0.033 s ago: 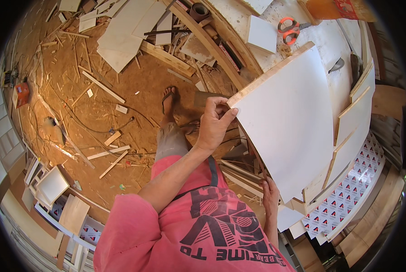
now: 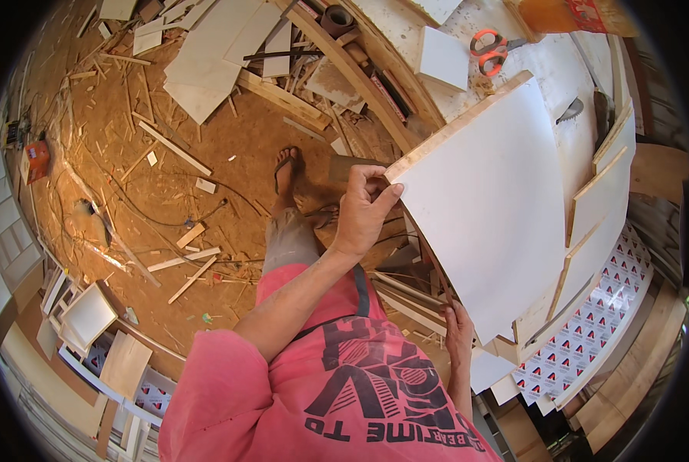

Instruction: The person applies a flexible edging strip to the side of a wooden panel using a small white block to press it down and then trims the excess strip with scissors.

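Note:
A large white panel (image 2: 487, 208) with a bare wooden edge lies tilted over the workbench on my right. At its left corner my left hand (image 2: 366, 214) is closed, thumb on the white face and fingers curled beneath the edge. My right hand (image 2: 458, 333) grips the same panel by its near edge, lower down; its fingers are partly hidden by the board. Beyond the panel, orange-handled scissors (image 2: 491, 52) and a smaller white block (image 2: 443, 60) rest on the bench top.
A round saw blade (image 2: 570, 111) lies right of the panel, near stacked white boards (image 2: 598, 196). The bench's wooden shelf edge (image 2: 360, 85) holds a dark roll (image 2: 337, 20). Wood offcuts (image 2: 177, 148), cables and large sheets (image 2: 217, 58) litter the brown floor. A small white frame (image 2: 88, 316) stands lower left.

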Available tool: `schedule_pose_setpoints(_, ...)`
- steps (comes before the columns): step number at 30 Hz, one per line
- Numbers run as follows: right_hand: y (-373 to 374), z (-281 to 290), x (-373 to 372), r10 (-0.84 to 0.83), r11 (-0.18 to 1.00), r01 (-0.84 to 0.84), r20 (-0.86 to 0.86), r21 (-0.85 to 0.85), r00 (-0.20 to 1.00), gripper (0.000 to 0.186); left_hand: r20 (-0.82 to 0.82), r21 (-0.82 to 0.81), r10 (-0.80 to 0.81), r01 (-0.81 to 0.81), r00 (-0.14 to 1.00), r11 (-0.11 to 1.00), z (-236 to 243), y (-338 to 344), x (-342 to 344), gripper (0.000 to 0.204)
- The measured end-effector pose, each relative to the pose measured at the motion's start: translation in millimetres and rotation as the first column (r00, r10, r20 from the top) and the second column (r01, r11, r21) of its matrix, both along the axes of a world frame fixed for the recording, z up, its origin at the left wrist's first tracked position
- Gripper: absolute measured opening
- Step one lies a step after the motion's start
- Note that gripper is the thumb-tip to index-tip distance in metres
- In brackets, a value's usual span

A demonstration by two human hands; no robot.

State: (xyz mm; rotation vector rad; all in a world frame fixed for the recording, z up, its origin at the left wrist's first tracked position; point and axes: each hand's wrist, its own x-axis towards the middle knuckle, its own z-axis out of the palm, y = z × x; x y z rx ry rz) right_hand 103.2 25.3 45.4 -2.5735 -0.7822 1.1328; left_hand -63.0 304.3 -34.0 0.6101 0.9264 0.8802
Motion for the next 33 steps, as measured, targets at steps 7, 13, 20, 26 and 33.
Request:
schedule_pose_setpoints(7,8,5,-4,0.009,1.000,-0.008,0.035,-0.006,0.999,0.027,-0.130,0.098,0.003,0.009,0.991,0.995,1,1,1,0.031)
schedule_pose_setpoints(13,9,7,-4,0.018,1.000,-0.019,0.076,0.014,0.997,0.028,-0.159,0.085,-0.027,0.041,0.987,0.996,14,8,0,0.029)
schedule_pose_setpoints(20,15,15,-13,-0.006,1.000,0.001,0.174,0.031,0.985,0.026,-0.133,0.122,-0.021,0.037,0.991,0.992,16,8,3,0.026)
schedule_pose_setpoints(26,7,1,-8,-0.042,0.999,0.039,0.152,0.021,0.987,0.026,-0.083,0.114,-0.003,0.013,0.997,0.993,10,6,2,0.026)
schedule_pose_setpoints(33,6,-4,-7,-0.036,0.999,0.034,0.152,0.014,0.988,0.027,-0.076,0.044,0.008,-0.005,0.997,0.999,8,5,4,0.030)
